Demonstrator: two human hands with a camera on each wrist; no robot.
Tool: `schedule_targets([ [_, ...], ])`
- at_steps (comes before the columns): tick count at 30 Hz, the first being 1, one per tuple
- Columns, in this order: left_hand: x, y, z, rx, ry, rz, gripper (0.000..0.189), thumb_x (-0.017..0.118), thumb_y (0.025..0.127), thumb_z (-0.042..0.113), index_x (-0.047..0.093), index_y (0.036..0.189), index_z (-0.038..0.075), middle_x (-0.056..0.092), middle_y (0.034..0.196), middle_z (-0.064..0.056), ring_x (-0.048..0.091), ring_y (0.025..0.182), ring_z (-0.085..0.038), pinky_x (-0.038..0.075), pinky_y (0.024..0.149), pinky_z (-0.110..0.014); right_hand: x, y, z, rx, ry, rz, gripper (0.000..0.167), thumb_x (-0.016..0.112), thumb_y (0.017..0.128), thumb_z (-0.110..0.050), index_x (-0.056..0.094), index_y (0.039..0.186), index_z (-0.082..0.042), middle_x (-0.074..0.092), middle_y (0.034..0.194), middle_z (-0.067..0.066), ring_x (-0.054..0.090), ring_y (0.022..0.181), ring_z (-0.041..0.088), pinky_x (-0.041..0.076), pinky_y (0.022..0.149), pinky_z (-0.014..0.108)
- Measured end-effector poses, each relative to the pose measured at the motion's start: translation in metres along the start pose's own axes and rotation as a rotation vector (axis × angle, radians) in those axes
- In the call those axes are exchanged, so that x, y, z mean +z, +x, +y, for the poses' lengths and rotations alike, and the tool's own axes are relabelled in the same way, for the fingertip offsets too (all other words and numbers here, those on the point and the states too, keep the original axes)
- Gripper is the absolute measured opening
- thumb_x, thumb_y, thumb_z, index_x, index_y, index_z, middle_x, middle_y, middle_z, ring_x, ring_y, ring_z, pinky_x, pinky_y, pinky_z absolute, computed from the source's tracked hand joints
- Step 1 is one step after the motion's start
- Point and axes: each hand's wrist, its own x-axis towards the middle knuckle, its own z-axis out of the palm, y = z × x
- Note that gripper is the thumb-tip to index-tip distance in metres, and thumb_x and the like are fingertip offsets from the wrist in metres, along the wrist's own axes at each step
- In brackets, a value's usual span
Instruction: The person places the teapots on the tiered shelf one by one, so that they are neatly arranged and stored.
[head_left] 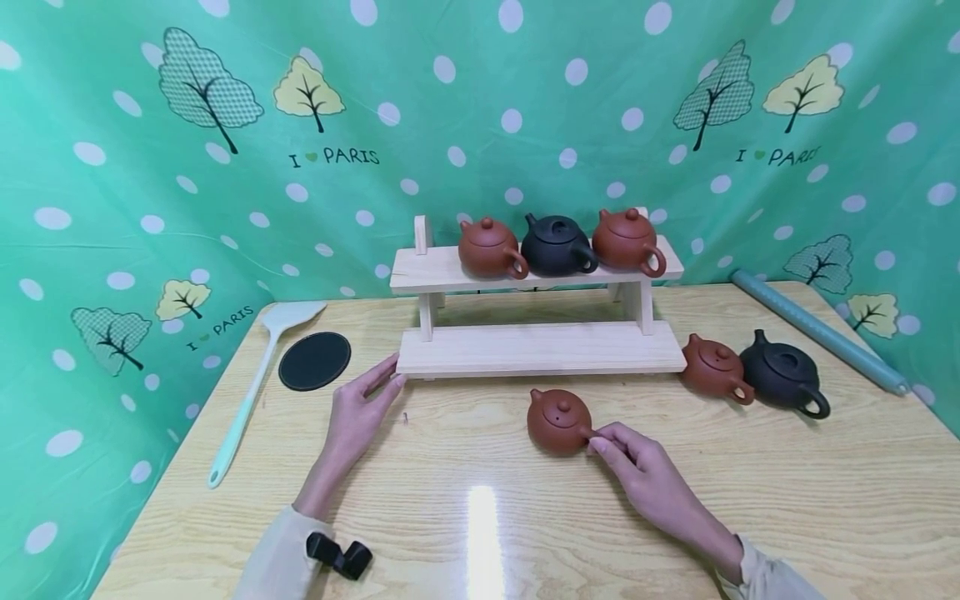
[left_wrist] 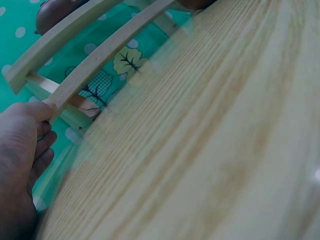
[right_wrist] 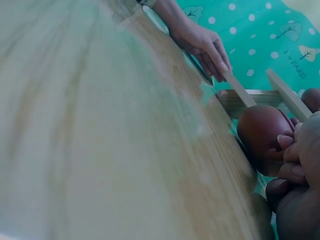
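My right hand (head_left: 648,475) pinches the handle of a reddish-brown teapot (head_left: 558,423), held upright in front of the wooden two-tier shelf (head_left: 540,350). In the right wrist view that teapot (right_wrist: 262,132) overlaps the shelf, and the fingers (right_wrist: 295,155) close round its handle. At the shelf's lower left corner, my left hand (head_left: 360,412) grips the end of the bottom board. The left wrist view shows the thumb (left_wrist: 42,110) against the board's end, with the other fingers bent beside it. On the top tier a black teapot (head_left: 557,246) stands between two reddish-brown teapots (head_left: 491,248).
Right of the shelf stand another reddish-brown teapot (head_left: 712,368) and a black teapot (head_left: 783,375). A blue-green roll (head_left: 817,329) lies along the back right. At left are a pale spatula (head_left: 251,396) and a dark round coaster (head_left: 315,361). A green polka-dot cloth hangs behind.
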Motion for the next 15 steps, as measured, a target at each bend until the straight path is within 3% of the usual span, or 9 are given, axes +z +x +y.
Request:
schedule_targets([
  [7, -0.0005, -0.0003, 0.0009, 0.005, 0.001, -0.005, 0.042, 0.074, 0.099, 0.020, 0.066, 0.137, 0.002, 0.068, 0.131, -0.012, 0.066, 0.121, -0.029, 0.046, 0.097, -0.012, 0.0027, 0.0001, -0.0002, -0.009, 0.027, 0.028, 0.014, 0.057, 0.107, -0.005, 0.068, 0.100, -0.003, 0.060, 0.078, -0.001, 0.043, 0.065, 0.007, 0.037, 0.053, 0.029],
  [15, -0.0004, 0.0003, 0.0002, -0.006, 0.002, -0.005, 0.042, 0.074, 0.099, 0.019, 0.066, 0.137, 0.003, 0.068, 0.131, -0.012, 0.065, 0.122, -0.030, 0.048, 0.099, -0.018, 0.0035, 0.0013, -0.0015, 0.000, 0.012, 0.061, 0.012, 0.058, 0.107, -0.007, 0.069, 0.101, -0.004, 0.045, 0.068, -0.009, 0.039, 0.060, 0.006, 0.034, 0.048, 0.030],
])
